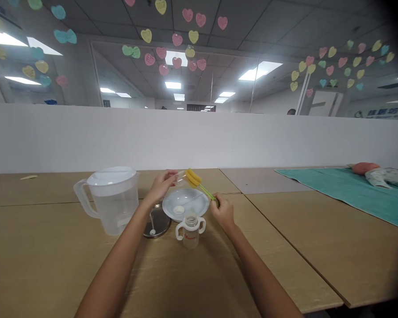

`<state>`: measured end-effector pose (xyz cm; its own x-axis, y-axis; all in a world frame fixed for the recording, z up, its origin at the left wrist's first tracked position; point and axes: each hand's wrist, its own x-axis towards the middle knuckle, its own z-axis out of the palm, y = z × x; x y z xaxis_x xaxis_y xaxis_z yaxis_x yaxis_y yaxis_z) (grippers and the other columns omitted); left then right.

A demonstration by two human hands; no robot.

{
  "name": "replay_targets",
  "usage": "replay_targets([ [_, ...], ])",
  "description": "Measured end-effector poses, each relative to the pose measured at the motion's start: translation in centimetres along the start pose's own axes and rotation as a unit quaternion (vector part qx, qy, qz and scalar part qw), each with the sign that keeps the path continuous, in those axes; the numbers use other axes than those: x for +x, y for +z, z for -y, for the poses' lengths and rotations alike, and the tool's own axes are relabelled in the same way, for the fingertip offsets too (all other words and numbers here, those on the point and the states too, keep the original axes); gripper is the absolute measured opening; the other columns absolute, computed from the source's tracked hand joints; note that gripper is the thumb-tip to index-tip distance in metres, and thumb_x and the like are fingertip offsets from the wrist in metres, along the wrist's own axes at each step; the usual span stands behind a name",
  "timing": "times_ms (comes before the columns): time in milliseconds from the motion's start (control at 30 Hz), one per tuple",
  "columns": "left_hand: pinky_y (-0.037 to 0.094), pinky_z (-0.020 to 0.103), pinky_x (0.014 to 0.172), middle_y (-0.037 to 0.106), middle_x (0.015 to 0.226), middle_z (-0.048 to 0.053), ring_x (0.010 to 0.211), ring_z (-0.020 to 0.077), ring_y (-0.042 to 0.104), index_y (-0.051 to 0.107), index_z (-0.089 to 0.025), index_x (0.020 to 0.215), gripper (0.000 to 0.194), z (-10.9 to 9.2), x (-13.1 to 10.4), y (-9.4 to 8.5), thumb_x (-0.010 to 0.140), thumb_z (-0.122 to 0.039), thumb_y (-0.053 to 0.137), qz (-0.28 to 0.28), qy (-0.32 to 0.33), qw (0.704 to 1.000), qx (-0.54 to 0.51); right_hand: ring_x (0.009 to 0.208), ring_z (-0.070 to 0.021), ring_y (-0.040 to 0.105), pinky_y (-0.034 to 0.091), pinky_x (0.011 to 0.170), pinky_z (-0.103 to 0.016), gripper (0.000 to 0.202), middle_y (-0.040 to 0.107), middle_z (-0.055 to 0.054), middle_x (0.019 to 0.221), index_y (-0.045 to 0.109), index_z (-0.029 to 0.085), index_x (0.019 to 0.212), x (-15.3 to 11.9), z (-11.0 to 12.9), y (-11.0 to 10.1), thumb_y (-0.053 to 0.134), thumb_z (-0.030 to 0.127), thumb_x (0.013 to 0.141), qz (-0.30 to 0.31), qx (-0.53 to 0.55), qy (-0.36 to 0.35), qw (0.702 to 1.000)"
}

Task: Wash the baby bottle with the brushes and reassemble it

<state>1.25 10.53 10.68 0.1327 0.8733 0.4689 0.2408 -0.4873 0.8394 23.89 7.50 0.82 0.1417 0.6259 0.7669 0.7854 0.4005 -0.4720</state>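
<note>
Standing at the left, a translucent pitcher sits upright on the wooden table, its handle turned left. Just right of it, partly behind the left forearm, lies a round metal tray, and on this rests a thin white piece with a rounded end. The left hand, above and beyond the tray, pinches a small clear cup in its fingers, tilted toward the right. Below is a pale bowl with a white disc inside. On the near side of the bowl, a two-handled bottle stands upright, its neck uncovered. A yellow sponge brush meets the cup's right end; how far it goes in I cannot tell. The right hand has its fingers curled around the brush's green handle. At the far right, a teal cloth bears a reddish rounded object and white patterned fabric.
</note>
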Motion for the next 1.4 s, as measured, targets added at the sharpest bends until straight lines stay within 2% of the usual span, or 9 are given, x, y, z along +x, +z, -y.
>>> replay_targets([
  [300, 0.047, 0.026, 0.075, 0.063, 0.103, 0.007, 0.09, 0.0176, 0.057, 0.062, -0.015, 0.102, 0.045, -3.7, -1.8, -0.5, 0.075, -0.049, 0.054, 0.027, 0.023, 0.999, 0.001, 0.045, -0.0093, 0.048, 0.026, 0.048, -0.021, 0.032, 0.056, 0.0, 0.05, 0.063, 0.017, 0.08, -0.2, 0.3, 0.5, 0.044, 0.042, 0.088, -0.036, -0.075, -0.184, 0.979],
  [533, 0.034, 0.02, 0.041, 0.06, 0.053, 0.003, 0.044, 0.0112, 0.049, 0.067, -0.011, 0.079, 0.05, -3.8, -2.5, -0.7, 0.076, -0.056, 0.047, 0.089, -0.05, 0.966, 0.24, 0.044, -0.0093, 0.047, 0.024, 0.049, -0.023, 0.043, 0.055, -0.002, 0.048, 0.057, 0.015, 0.065, -0.1, 0.0, 0.3, 0.038, 0.042, 0.091, -0.058, -0.128, -0.259, 0.956],
  [767, 0.048, 0.031, 0.083, 0.056, 0.122, 0.008, 0.103, 0.0225, 0.056, 0.063, -0.019, 0.104, 0.048, -5.7, -3.5, -2.2, 0.059, -0.03, 0.073, 0.254, 0.024, 0.966, 0.051, 0.04, -0.0086, 0.044, 0.018, 0.046, -0.024, 0.056, 0.055, -0.003, 0.047, 0.057, 0.014, 0.063, -0.1, -0.3, 0.5, 0.023, 0.045, 0.095, -0.011, -0.134, -0.256, 0.957],
  [900, 0.052, 0.038, 0.077, 0.057, 0.116, 0.011, 0.093, 0.0232, 0.06, 0.056, -0.018, 0.115, 0.052, -5.2, -3.1, -1.4, 0.067, -0.036, 0.067, 0.175, 0.028, 0.984, 0.026, 0.042, -0.0088, 0.046, 0.017, 0.047, -0.024, 0.057, 0.058, -0.005, 0.052, 0.059, 0.014, 0.066, 0.1, 0.0, 0.2, 0.021, 0.045, 0.094, 0.018, -0.146, -0.196, 0.97],
  [1000, 0.053, 0.038, 0.074, 0.055, 0.116, 0.011, 0.085, 0.0201, 0.062, 0.044, -0.019, 0.125, 0.056, -3.6, -2.1, -0.8, 0.075, -0.039, 0.058, 0.016, 0.051, 0.992, 0.114, 0.045, -0.0095, 0.047, 0.016, 0.047, -0.024, 0.055, 0.059, -0.005, 0.055, 0.059, 0.015, 0.068, 0.3, -0.1, -0.1, 0.023, 0.048, 0.093, 0.028, -0.149, -0.126, 0.98],
  [1067, 0.049, 0.038, 0.084, 0.05, 0.123, 0.009, 0.096, 0.0216, 0.058, 0.041, -0.02, 0.127, 0.053, -2.4, -1.6, -1.0, 0.078, -0.034, 0.055, -0.1, 0.092, 0.962, 0.238, 0.046, -0.0099, 0.047, 0.017, 0.048, -0.024, 0.054, 0.059, -0.004, 0.056, 0.058, 0.015, 0.068, 0.3, -0.2, -0.2, 0.023, 0.047, 0.093, 0.027, -0.133, -0.093, 0.986],
  [1133, 0.042, 0.037, 0.094, 0.048, 0.127, 0.007, 0.107, 0.023, 0.052, 0.043, -0.021, 0.125, 0.048, -1.2, -1.3, -1.6, 0.078, -0.023, 0.053, -0.128, 0.105, 0.916, 0.364, 0.047, -0.0102, 0.047, 0.018, 0.048, -0.023, 0.054, 0.058, -0.004, 0.054, 0.057, 0.016, 0.067, 0.3, -0.4, -0.2, 0.022, 0.047, 0.094, 0.021, -0.116, -0.074, 0.99],
  [1267, 0.042, 0.035, 0.091, 0.048, 0.121, 0.009, 0.106, 0.0246, 0.052, 0.056, -0.022, 0.109, 0.038, 1.2, -1.2, -3.0, 0.073, -0.01, 0.051, 0.024, -0.002, 0.841, 0.541, 0.047, -0.0099, 0.046, 0.017, 0.048, -0.024, 0.053, 0.057, -0.003, 0.054, 0.058, 0.016, 0.066, 0.3, -0.5, -0.1, 0.025, 0.047, 0.092, 0.021, -0.11, -0.064, 0.992],
  [1400, 0.045, 0.036, 0.082, 0.05, 0.112, 0.012, 0.099, 0.0265, 0.056, 0.059, -0.022, 0.106, 0.034, 3.5, -1.2, -3.2, 0.074, -0.015, 0.051, 0.083, -0.087, 0.796, 0.594, 0.047, -0.0091, 0.045, 0.016, 0.048, -0.024, 0.05, 0.058, -0.003, 0.056, 0.059, 0.015, 0.068, 0.3, -0.6, -0.2, 0.027, 0.047, 0.092, 0.027, -0.121, -0.076, 0.989],
])
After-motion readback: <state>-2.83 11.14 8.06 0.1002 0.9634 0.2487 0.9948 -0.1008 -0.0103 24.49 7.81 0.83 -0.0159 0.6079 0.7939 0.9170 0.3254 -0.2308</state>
